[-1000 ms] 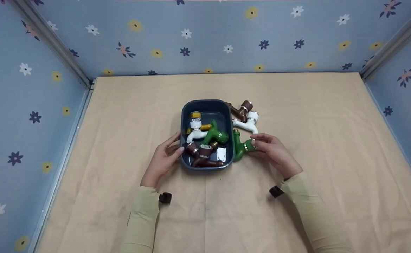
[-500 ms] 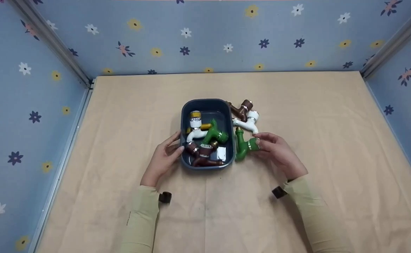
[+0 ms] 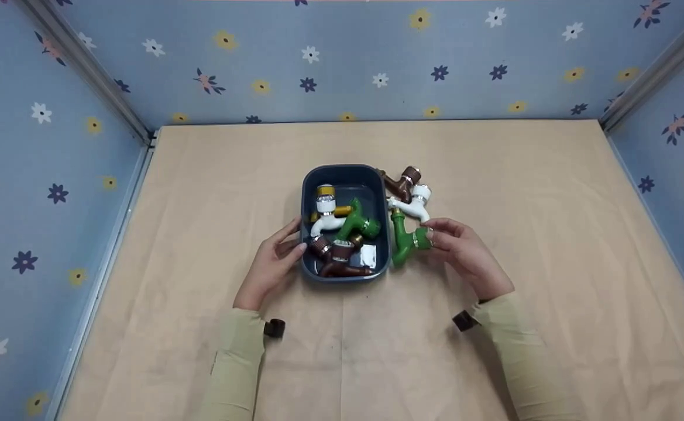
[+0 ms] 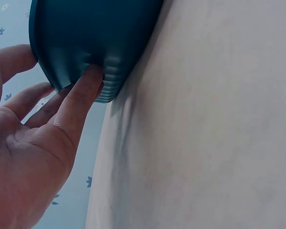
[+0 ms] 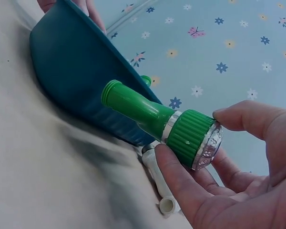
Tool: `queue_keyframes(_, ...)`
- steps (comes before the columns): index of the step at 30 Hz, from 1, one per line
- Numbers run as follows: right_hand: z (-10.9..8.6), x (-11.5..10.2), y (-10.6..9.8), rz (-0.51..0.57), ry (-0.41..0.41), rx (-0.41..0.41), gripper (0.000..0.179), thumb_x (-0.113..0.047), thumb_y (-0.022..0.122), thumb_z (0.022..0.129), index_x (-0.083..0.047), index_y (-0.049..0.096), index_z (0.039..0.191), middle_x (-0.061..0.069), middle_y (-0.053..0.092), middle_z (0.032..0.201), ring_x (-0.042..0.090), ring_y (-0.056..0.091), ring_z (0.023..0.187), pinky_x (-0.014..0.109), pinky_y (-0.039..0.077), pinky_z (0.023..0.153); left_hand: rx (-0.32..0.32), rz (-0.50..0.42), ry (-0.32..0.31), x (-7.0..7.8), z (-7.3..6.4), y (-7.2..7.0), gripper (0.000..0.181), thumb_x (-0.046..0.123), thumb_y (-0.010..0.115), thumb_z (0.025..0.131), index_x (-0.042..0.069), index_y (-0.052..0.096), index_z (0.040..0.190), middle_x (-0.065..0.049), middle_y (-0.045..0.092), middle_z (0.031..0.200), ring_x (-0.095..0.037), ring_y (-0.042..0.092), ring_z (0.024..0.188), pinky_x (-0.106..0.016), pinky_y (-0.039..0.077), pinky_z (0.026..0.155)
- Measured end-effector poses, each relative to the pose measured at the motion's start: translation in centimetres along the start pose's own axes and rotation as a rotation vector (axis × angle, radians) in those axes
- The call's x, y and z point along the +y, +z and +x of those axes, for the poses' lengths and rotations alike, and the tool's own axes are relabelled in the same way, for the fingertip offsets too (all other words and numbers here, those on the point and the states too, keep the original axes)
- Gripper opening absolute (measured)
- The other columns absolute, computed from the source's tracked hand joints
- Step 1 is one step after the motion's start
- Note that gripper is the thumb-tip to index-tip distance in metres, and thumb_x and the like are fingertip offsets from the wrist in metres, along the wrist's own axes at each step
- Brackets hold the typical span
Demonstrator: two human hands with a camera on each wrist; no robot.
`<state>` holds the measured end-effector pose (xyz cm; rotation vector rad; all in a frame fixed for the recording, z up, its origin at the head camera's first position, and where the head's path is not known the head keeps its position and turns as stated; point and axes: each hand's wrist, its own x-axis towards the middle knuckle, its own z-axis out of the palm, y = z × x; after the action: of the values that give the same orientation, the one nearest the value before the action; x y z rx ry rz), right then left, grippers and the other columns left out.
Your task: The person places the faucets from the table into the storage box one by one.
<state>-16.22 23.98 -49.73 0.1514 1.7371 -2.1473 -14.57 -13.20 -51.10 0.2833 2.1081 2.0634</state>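
My right hand (image 3: 464,254) pinches a green plastic tap (image 3: 405,240) by its ribbed knob, between thumb and fingers. In the right wrist view the tap (image 5: 138,107) points its threaded spout toward the bin, close beside the wall. A dark blue bin (image 3: 344,282) stands at the middle of the table. Against its left outer wall rests my left hand (image 3: 271,260), fingers extended; in the left wrist view the fingertips (image 4: 93,74) touch the side. Inside the bin lie a white tap with a yellow knob (image 3: 325,213), a green tap (image 3: 356,222) and brown taps (image 3: 342,260).
Just right of the bin lie a white tap (image 3: 415,204) and, behind it, a brown tap (image 3: 403,184). A yellow tap (image 3: 343,210) shows partly under others in the bin. Floral panels (image 3: 342,64) enclose the cloth-covered table (image 3: 552,234) at the back and sides.
My right hand has shifted slightly right, and the green tap has moved a little away from the bin's wall and farther back. The left hand and the bin have stayed put.
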Motion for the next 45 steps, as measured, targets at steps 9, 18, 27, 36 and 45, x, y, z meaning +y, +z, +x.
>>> queue_keyframes(9,-0.4,-0.8,0.4,0.011,-0.019,0.019,0.043,-0.001,0.061,0.091,0.013,0.043,0.128,0.012,0.059,0.109,0.019,0.063,0.089,0.050,0.045,0.096,-0.002,0.004,0.022,0.0,0.0,0.0,0.057,0.000,0.057,0.094,-0.002,0.033,0.146,-0.024,0.033,0.148,-0.045,0.045,0.124,-0.031,0.046,0.095)
queue_keyframes(18,-0.8,-1.6,0.7,0.062,-0.046,0.013,0.038,0.001,0.061,0.091,0.011,0.045,0.123,0.011,0.059,0.103,0.019,0.064,0.086,0.040,0.053,0.087,-0.003,0.015,0.013,0.0,0.0,0.0,0.057,0.002,0.057,0.095,-0.002,0.033,0.146,-0.024,0.034,0.148,-0.044,0.045,0.124,-0.032,0.045,0.097)
queue_keyframes(27,-1.0,-2.3,2.1,0.112,-0.057,-0.007,0.031,0.002,0.061,0.090,0.009,0.049,0.118,0.014,0.059,0.104,0.021,0.064,0.088,0.042,0.052,0.087,0.003,0.028,0.014,0.1,0.0,0.0,0.058,0.003,0.059,0.094,-0.002,0.033,0.146,-0.025,0.035,0.147,-0.044,0.046,0.123,-0.033,0.044,0.097)
queue_keyframes(36,-0.7,-2.7,4.1,0.113,-0.056,-0.051,0.034,0.002,0.062,0.090,0.010,0.048,0.120,0.018,0.059,0.112,0.024,0.064,0.095,0.045,0.050,0.090,0.002,0.037,0.015,0.0,0.0,0.0,0.058,0.004,0.059,0.095,0.000,0.034,0.146,-0.022,0.033,0.149,-0.043,0.046,0.123,-0.039,0.043,0.099)
queue_keyframes(45,-0.4,-2.2,6.2,0.099,-0.040,-0.088,0.029,0.003,0.063,0.088,0.007,0.053,0.115,0.016,0.061,0.109,0.023,0.065,0.091,0.044,0.052,0.087,0.004,0.040,0.015,-0.1,0.0,0.0,0.058,0.003,0.058,0.095,0.000,0.033,0.146,-0.021,0.032,0.149,-0.043,0.046,0.124,-0.037,0.044,0.098)
